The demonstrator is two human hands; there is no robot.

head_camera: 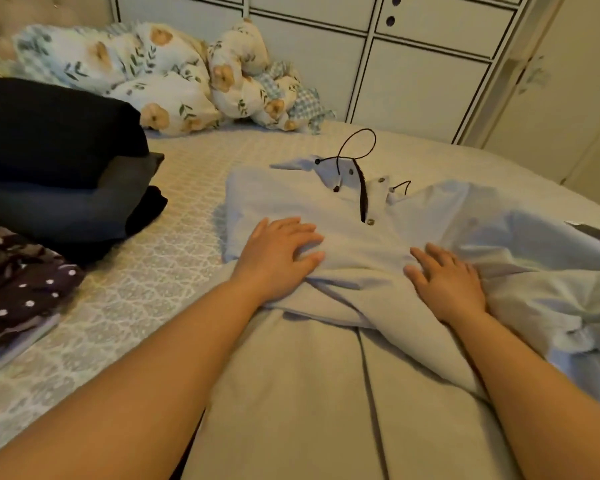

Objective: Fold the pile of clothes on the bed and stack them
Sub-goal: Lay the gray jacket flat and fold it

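Head view looks down on a bed (174, 258) with a patterned cover. At 9 o'clock, by the left edge, lies a dotted garment (21, 292), dark with white spots, crumpled over a paler piece. Just above it, toward 10 o'clock, sits a stack (59, 161) of folded dark clothes, black on top, grey-blue under it. At 11 o'clock, against the headboard, a floral duvet (160, 74) is bunched up, reaching toward 12.

Centre frame, a pale jacket (326, 341) is spread over the bed from 12 o'clock down to 6, its dark zip, snaps and a looped black cord (357, 143) at the collar end, farthest from the person. A fold of the cloth bunches across the middle.

On that fold the left hand (278, 254) lies flat, fingers straight and slightly spread, pressing the cloth, grasping nothing. Near it, toward 3 o'clock, the right hand (447, 282) rests likewise flat on the jacket, fingers extended. Beyond it a sleeve (541, 306) trails rumpled to the right edge. White cabinets (413, 64) stand at 1 o'clock.
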